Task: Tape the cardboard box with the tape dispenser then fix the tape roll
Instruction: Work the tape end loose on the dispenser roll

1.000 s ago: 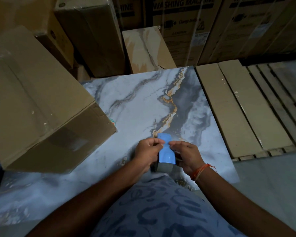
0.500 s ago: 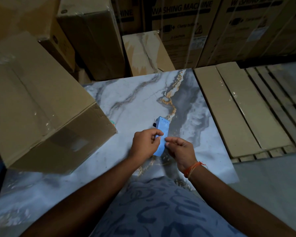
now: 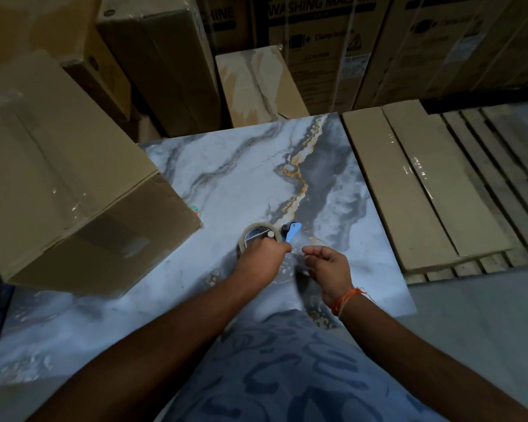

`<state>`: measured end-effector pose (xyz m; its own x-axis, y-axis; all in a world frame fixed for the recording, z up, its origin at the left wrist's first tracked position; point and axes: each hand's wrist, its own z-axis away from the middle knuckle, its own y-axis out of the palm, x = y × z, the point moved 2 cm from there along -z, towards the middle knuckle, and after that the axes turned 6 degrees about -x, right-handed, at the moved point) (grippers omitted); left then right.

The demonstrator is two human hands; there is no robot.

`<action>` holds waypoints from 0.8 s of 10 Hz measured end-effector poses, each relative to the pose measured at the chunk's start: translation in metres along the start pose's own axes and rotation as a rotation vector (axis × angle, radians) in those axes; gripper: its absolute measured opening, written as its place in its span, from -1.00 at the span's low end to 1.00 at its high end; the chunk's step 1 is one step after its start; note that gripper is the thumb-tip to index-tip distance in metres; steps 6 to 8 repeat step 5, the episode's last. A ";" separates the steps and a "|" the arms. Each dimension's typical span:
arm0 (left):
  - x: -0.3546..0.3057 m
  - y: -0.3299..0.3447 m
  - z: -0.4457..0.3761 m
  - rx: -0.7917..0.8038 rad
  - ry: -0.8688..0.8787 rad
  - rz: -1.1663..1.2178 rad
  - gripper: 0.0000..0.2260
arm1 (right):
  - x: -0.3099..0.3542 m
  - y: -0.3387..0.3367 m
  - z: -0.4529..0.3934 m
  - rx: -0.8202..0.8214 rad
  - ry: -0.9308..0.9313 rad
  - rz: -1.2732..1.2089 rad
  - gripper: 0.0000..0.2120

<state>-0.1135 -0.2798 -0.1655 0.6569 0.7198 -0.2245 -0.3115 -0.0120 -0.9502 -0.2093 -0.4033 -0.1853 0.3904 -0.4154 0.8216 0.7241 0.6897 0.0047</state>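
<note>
A blue tape dispenser with a clear tape roll on it is low over the marble-patterned sheet, near its front middle. My left hand grips the dispenser from behind, covering its handle. My right hand hovers just to its right, fingers curled and pinched, a hand's width from the dispenser; whether a tape end is between the fingers I cannot tell. The large cardboard box, with clear tape along its top seam, lies to the left on the sheet.
Stacked cartons, some marked washing machine, wall off the back. A small marble-print box stands behind the sheet. Flat wrapped cardboard packs lie on a wooden pallet to the right. Bare floor is at the front right.
The dispenser has been turned so the tape roll faces up, and moved a little farther from me. My right hand has let go of it and pulled to the right.
</note>
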 end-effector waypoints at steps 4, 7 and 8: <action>-0.010 -0.007 0.025 -0.152 -0.084 -0.066 -0.74 | 0.004 -0.016 -0.009 0.146 -0.013 0.073 -0.80; -0.012 -0.015 0.036 -0.299 -0.104 -0.013 -0.73 | 0.008 -0.011 -0.008 0.167 -0.060 0.139 -0.81; -0.012 -0.015 0.036 -0.299 -0.104 -0.013 -0.73 | 0.008 -0.011 -0.008 0.167 -0.060 0.139 -0.81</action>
